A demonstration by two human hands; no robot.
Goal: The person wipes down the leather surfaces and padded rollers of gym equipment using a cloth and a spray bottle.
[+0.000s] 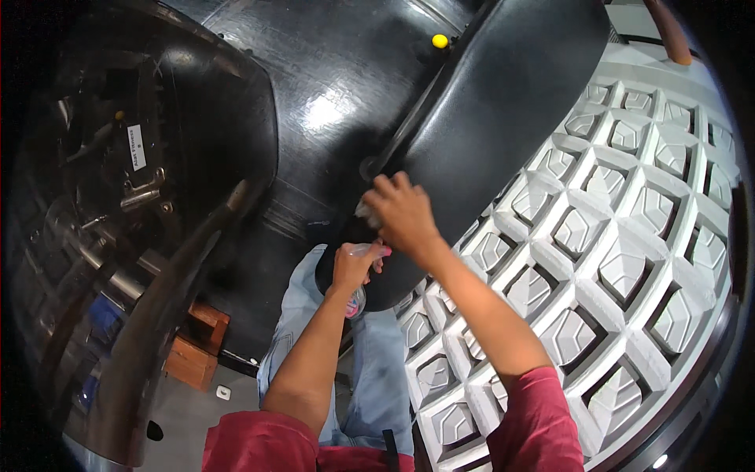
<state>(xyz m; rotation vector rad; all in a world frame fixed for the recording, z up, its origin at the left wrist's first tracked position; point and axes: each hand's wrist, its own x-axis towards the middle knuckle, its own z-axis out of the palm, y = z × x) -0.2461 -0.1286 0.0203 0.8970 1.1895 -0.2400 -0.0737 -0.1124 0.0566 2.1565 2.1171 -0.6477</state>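
Note:
My left hand (354,266) grips a clear spray bottle (354,305) with a pink nozzle, below my right hand at the near end of a long black padded cushion (511,94). My right hand (401,208) has its fingers curled on a light grey cloth (365,214) pressed to the cushion’s left side; the cloth is mostly hidden by the hand and blurred. My legs in light jeans show under my arms.
Black equipment (212,102) with metal fittings fills the left. A black surface (314,71) with a small yellow knob (440,41) lies behind the cushion. A white latticed wall (574,330) runs along the right. A wooden box (189,362) sits low at left.

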